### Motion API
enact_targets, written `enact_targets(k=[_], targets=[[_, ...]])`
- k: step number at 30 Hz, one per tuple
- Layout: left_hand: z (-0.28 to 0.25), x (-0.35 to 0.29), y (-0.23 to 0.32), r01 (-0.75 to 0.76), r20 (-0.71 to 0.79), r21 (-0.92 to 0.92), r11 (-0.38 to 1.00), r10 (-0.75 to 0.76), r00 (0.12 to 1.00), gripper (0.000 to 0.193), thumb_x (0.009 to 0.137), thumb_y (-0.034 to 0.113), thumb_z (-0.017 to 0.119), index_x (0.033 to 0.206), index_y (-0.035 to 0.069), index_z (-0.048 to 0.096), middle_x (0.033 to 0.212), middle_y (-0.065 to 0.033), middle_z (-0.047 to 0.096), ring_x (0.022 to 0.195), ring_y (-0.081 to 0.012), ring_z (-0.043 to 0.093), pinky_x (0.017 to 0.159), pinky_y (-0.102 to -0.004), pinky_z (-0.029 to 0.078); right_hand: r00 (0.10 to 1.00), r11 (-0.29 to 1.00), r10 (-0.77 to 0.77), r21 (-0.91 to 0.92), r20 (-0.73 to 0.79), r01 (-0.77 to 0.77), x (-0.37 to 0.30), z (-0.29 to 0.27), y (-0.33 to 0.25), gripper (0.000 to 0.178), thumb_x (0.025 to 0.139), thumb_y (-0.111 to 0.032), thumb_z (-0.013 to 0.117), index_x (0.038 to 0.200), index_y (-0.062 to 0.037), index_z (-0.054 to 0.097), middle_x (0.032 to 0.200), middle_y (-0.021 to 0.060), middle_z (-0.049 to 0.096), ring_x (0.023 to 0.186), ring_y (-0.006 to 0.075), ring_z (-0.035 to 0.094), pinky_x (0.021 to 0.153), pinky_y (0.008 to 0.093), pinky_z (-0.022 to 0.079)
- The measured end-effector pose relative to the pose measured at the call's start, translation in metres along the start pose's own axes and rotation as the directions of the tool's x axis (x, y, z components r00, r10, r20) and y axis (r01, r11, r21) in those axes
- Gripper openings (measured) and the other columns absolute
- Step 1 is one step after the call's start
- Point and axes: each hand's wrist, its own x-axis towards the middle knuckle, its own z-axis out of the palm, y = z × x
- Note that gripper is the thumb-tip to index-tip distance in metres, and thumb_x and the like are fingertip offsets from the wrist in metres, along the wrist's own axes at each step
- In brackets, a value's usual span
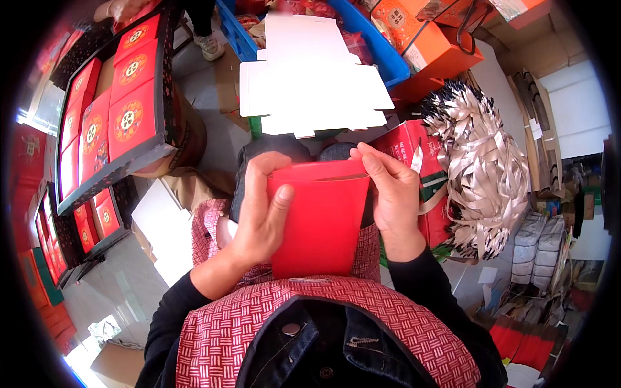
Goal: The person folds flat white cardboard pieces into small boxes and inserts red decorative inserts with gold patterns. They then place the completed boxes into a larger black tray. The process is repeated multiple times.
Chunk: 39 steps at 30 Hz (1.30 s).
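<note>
A red cardboard box (320,226) stands over my lap against a red-and-white patterned apron (336,317), with a narrow gap showing along its upper edge. My left hand (262,210) grips its upper left corner, thumb on the front face and fingers around the side. At the upper right corner my right hand (391,191) pinches the edge of the top flap between thumb and fingers. Just beyond the box lies an unfolded white carton blank (310,84) with cut flaps.
On the left, a black-edged tray (110,169) carries several red boxes. A blue crate (388,61) with red packets sits behind the carton blank. To the right are a big bundle of beige ribbons (485,174) and orange gift boxes (446,55). Another person's hand (123,9) shows at top left.
</note>
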Motion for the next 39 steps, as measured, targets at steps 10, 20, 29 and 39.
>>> enact_targets(k=[10,20,29,39], targets=[[0.008,-0.006,0.006,0.012,-0.061,0.039,0.999,-0.01,0.998,0.032,0.097,0.013,0.049,0.122,-0.005,0.039,0.118,-0.0198,0.043,0.109,-0.031,0.047,0.097,-0.0362,0.037,0.914,0.828,-0.401,-0.401,0.063,0.391,-0.026,0.007,0.002,0.025,0.098,-0.011,0.05,0.109,0.0054,0.064,0.103,0.0136,0.068,0.096,0.0181,0.064,0.085,0.027,0.049],[0.003,-0.01,0.009,0.109,0.051,-0.329,0.938,-0.098,0.994,0.055,0.09,0.018,0.065,0.131,-0.002,0.034,0.123,-0.0149,0.044,0.114,-0.0231,0.046,0.099,-0.0327,0.037,0.751,0.606,-0.509,-0.444,0.42,0.66,-0.019,-0.011,-0.012,0.014,0.09,-0.003,0.055,0.099,0.0039,0.064,0.101,0.0164,0.068,0.092,0.0255,0.066,0.083,0.0328,0.05],[0.0,-0.004,-0.006,0.003,0.117,-0.329,0.944,0.037,0.992,0.041,0.087,0.017,0.067,0.12,0.005,0.046,0.124,-0.0141,0.047,0.115,-0.0212,0.047,0.1,-0.0329,0.036,0.687,0.644,-0.46,-0.321,0.563,0.694,-0.007,-0.008,-0.007,0.01,0.087,-0.003,0.059,0.094,0.0015,0.063,0.101,0.0134,0.068,0.093,0.0265,0.063,0.083,0.0339,0.049],[0.0,0.008,-0.006,0.011,0.177,-0.233,0.972,0.031,0.984,0.047,0.084,0.022,0.072,0.117,0.0,0.047,0.126,-0.0168,0.049,0.116,-0.0235,0.049,0.098,-0.0349,0.039,0.762,0.725,-0.454,-0.305,0.462,0.618,-0.013,-0.002,0.005,0.014,0.092,-0.004,0.049,0.097,0.0019,0.06,0.1,0.0145,0.063,0.094,0.0252,0.061,0.086,0.0326,0.047]])
